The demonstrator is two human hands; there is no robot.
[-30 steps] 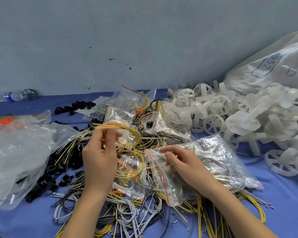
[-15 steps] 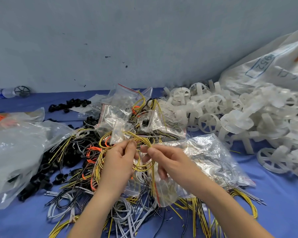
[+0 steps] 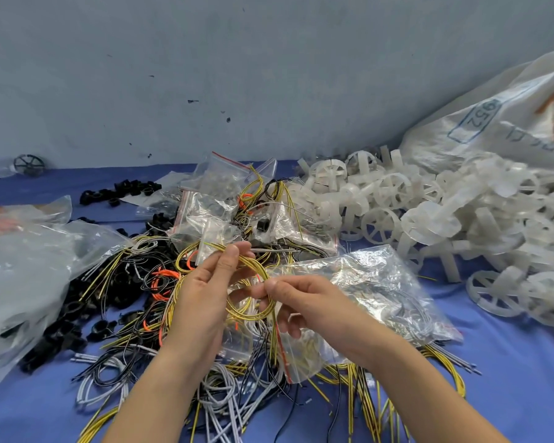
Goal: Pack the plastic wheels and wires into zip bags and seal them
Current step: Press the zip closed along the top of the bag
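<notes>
Head view: left hand [image 3: 202, 295] and right hand [image 3: 304, 305] both pinch the coiled yellow wires [image 3: 248, 315], and next that loop probably wants feeding into the zip bag [image 3: 381, 282].

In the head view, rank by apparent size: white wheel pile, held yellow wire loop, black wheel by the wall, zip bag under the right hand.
white wheel pile
zip bag
yellow wire loop
black wheel, far back, so true size unsure

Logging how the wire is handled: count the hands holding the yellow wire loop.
2. The left hand pinches the yellow wire loop at its top left; the right hand pinches its right side. Neither hand is hidden.
</notes>
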